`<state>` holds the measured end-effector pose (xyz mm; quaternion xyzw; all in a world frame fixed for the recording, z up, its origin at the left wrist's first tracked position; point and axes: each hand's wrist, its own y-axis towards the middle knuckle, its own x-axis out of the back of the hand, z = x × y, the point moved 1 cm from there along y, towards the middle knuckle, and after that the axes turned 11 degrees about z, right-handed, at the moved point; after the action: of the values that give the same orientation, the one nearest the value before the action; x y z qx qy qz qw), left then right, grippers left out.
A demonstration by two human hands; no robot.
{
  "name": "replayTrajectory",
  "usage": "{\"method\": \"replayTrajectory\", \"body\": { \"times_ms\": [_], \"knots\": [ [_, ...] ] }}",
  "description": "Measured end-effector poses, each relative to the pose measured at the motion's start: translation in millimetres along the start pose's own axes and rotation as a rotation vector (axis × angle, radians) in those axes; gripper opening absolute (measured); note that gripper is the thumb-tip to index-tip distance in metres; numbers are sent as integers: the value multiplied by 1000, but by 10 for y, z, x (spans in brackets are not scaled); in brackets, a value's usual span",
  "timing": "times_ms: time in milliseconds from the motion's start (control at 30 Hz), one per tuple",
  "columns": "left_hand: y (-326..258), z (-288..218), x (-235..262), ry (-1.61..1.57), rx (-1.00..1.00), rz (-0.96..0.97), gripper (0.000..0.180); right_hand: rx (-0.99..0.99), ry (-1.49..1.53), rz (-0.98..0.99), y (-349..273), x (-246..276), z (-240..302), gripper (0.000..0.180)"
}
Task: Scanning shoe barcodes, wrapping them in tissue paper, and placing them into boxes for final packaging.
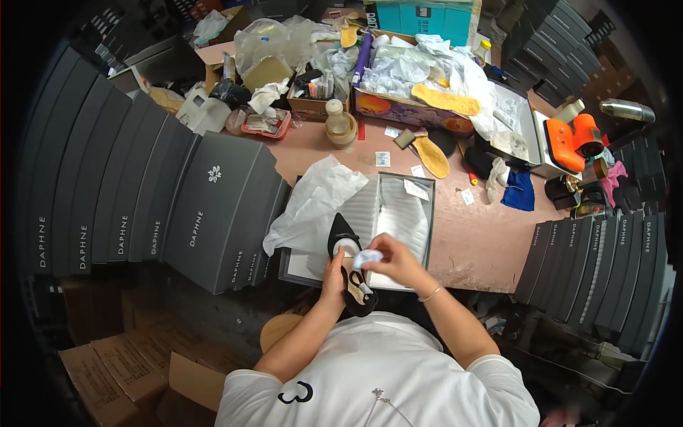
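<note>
My left hand grips a black pointed-toe shoe along its side, toe away from me and light insole facing up. Between the thumb and fingers of my right hand is a small crumpled white wad, paper or cloth; I cannot tell which. It is held over the shoe's opening. Under both hands lies an open grey shoe box lined with ribbed white padding. A sheet of white tissue paper spreads over the box's left part.
Dark grey shoe boxes stand in rows at the left, with more boxes at the right. Farther back on the pink table are yellow insoles, a bottle, a paper-filled carton and an orange tool.
</note>
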<state>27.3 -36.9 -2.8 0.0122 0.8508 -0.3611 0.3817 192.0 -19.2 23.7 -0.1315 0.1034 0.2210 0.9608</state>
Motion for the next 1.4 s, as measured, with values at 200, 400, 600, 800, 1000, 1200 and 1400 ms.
{"method": "replayTrajectory", "body": {
  "times_ms": [200,400,600,800,1000,1200,1400],
  "knots": [
    [-109,126,-164,155,-125,7,59,119,-786,-319,-48,-357,38,32],
    [-141,212,-130,221,-124,129,53,173,-822,-274,-176,-347,-1,25],
    [-192,148,-259,345,68,133,45,186,-691,-489,-172,-167,45,70],
    [-155,-115,-403,342,91,236,26,-93,-797,-247,148,-108,298,71],
    [137,-520,-226,-632,180,517,42,121,-372,-98,-16,-64,843,74],
    [85,-633,-270,-850,297,651,47,72,-347,18,-526,-409,630,34],
    [236,-439,-248,-1061,424,632,51,128,-466,-38,-656,-701,756,21]
  ]
}}
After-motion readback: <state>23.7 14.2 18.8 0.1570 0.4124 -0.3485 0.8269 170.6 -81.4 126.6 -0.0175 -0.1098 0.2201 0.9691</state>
